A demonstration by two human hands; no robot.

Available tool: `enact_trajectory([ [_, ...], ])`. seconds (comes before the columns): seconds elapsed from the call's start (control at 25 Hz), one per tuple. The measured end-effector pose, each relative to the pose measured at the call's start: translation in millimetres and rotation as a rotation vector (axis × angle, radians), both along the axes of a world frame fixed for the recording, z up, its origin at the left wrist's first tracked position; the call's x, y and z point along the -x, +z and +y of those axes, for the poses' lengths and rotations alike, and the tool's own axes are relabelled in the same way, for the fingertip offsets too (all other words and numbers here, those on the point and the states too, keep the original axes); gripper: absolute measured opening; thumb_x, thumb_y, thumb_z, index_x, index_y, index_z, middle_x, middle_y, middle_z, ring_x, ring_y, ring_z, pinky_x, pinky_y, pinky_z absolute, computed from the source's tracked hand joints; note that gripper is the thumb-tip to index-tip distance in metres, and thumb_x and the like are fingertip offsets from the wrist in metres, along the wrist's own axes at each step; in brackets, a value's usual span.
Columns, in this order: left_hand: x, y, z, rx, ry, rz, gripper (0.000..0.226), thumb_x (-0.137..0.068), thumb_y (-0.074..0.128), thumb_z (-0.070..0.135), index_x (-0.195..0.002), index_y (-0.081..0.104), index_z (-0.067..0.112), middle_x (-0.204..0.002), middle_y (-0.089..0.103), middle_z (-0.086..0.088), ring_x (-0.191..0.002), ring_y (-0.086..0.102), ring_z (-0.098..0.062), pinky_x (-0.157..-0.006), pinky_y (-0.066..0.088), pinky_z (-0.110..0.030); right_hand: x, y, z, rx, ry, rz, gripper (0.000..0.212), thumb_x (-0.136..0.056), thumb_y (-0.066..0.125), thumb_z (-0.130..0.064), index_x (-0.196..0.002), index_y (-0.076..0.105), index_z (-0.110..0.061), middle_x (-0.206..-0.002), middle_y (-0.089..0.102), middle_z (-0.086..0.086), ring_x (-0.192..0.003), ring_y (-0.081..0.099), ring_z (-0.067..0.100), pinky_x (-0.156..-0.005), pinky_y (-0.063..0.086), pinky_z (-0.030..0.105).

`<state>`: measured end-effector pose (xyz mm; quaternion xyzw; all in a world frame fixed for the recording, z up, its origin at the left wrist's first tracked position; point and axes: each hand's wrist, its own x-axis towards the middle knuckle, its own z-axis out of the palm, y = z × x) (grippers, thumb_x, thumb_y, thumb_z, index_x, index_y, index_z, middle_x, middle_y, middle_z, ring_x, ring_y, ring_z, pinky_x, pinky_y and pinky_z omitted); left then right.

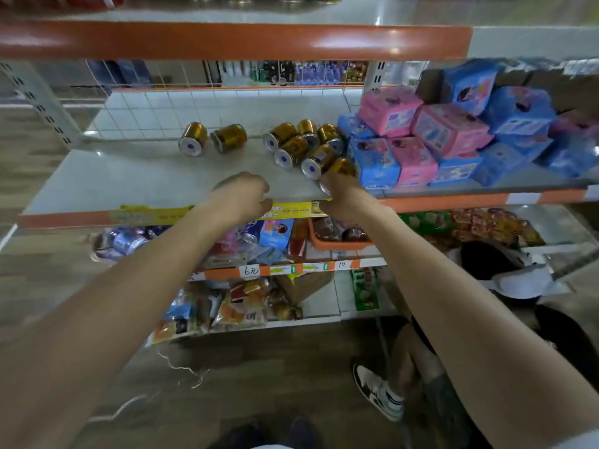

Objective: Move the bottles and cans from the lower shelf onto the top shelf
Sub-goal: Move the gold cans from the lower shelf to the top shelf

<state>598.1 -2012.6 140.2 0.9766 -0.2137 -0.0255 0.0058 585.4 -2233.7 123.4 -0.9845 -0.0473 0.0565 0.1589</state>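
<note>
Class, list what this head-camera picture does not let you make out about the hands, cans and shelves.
Head view:
- Left hand: its back hides the fingers; whether it holds anything is unclear.
- Gripped can: partly covered by the right hand.
- Top shelf: its goods are cut off by the upper edge.
- Can labels: blurred, unreadable.

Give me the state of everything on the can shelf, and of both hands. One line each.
Left two cans: lying on their sides.
Can cluster: on their sides, packed together beside the boxes.
Held can: on its side at the shelf front, gripped.
Right hand: grips the held can.
Left hand: fingers curled, nothing seen in it.
Boxes: piled, tilted.
</note>
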Motion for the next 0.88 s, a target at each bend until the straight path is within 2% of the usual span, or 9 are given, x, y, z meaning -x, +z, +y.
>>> enact_trajectory([
  [0.16,-20,-10,-17,0.041,0.025,0.098,0.042,-0.099,0.048,0.038,-0.127,0.06,0.009,-0.129,0.059,-0.014,-0.117,0.055,-0.033,-0.095,0.049,-0.042,-11,-19,-3,-0.104,-0.05,0.021,0.051,-0.087,0.06,-0.011,-0.136,0.046,-0.01,-0.127,0.056,0.01,-0.113,0.057,0.029,-0.077,0.043,0.031],
  [0.32,-59,-29,-32,0.09,-0.027,0.103,0.037,-0.098,0.046,0.034,-0.112,0.064,0.004,-0.118,0.064,-0.017,-0.109,0.058,-0.034,-0.084,0.048,-0.036,-36,-34,5,-0.155,-0.134,-0.009,0.038,-0.084,0.062,-0.011,-0.121,0.051,-0.009,-0.104,0.057,0.006,-0.103,0.06,0.026,-0.072,0.046,0.031],
  [0.4,-80,-39,-43,0.072,-0.026,0.099,0.036,-0.099,0.046,0.035,-0.113,0.062,0.007,-0.118,0.062,-0.016,-0.11,0.057,-0.032,-0.084,0.045,-0.036,-55,-36,21,-0.18,-0.224,-0.04,0.045,-0.086,0.064,-0.016,-0.128,0.049,-0.01,-0.117,0.058,0.008,-0.111,0.057,0.027,-0.082,0.05,0.034],
  [0.48,-100,-46,-53,0.068,-0.021,0.135,0.036,-0.1,0.045,0.035,-0.119,0.06,0.009,-0.122,0.06,-0.015,-0.114,0.056,-0.032,-0.088,0.045,-0.038,-76,-37,39,-0.151,-0.296,-0.031,0.058,-0.089,0.065,-0.021,-0.14,0.041,-0.01,-0.137,0.05,0.01,-0.127,0.049,0.028,-0.097,0.048,0.042],
  [0.52,-109,-50,-55,0.079,-0.033,0.139,0.034,-0.1,0.045,0.033,-0.119,0.061,0.009,-0.122,0.061,-0.015,-0.114,0.057,-0.033,-0.088,0.046,-0.039,-86,-38,45,-0.136,-0.303,-0.031,0.061,-0.09,0.064,-0.021,-0.142,0.037,-0.008,-0.141,0.046,0.012,-0.131,0.045,0.029,-0.1,0.047,0.043],
  [0.64,-143,-56,-52,0.171,-0.082,0.109,0.029,-0.098,0.047,0.025,-0.115,0.062,0.006,-0.117,0.064,-0.018,-0.108,0.06,-0.036,-0.083,0.047,-0.038,-112,-40,49,-0.163,-0.355,-0.086,0.055,-0.089,0.061,-0.013,-0.138,0.04,-0.002,-0.139,0.046,0.015,-0.131,0.043,0.03,-0.1,0.045,0.04],
  [0.72,-165,-58,-53,0.219,-0.132,0.101,0.026,-0.097,0.048,0.021,-0.109,0.062,0.003,-0.111,0.064,-0.019,-0.101,0.061,-0.037,-0.078,0.047,-0.038,-121,-45,40,-0.19,-0.446,-0.132,0.047,-0.087,0.061,-0.011,-0.131,0.046,-0.005,-0.135,0.049,0.014,-0.128,0.045,0.029,-0.096,0.045,0.037],
  [0.88,-196,-58,-75,0.362,-0.102,0.176,0.022,-0.097,0.049,0.024,-0.093,0.063,0.008,-0.093,0.066,-0.016,-0.087,0.062,-0.033,-0.065,0.04,-0.033,-130,-49,18,-0.141,-0.62,-0.171,0.045,-0.085,0.06,-0.02,-0.126,0.049,-0.004,-0.13,0.052,0.017,-0.124,0.047,0.034,-0.101,0.039,0.042],
])
